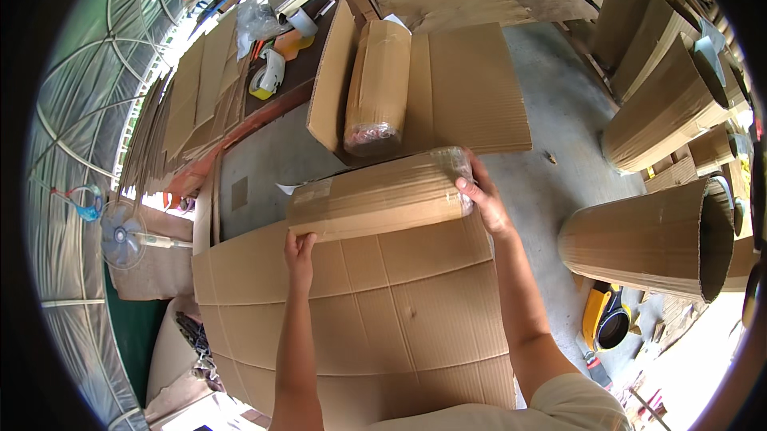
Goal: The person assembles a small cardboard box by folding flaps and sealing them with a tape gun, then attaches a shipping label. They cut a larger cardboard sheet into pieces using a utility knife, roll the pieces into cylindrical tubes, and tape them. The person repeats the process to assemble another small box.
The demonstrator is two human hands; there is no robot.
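Observation:
Between my two hands is a long cardboard-wrapped package [375,195] with rounded edges and clear tape over its right end. My left hand [300,251] is closed on its lower left corner, thumb in front. Around the taped right end curl the fingers of my right hand [489,195], the thumb on the near side. Under the package spreads a large creased cardboard sheet [359,323]. Just beyond it, a second wrapped package [379,83] lies lengthwise on an opened cardboard piece [471,87]. What my fingertips touch underneath is hidden.
Cardboard tubes [639,235] stand along the right side of the grey table [571,123]. A yellow and black tape tool [605,315] lies near the right edge. At the left are stacked cardboard sheets [196,95], a tape dispenser [268,75] and a fan [124,235].

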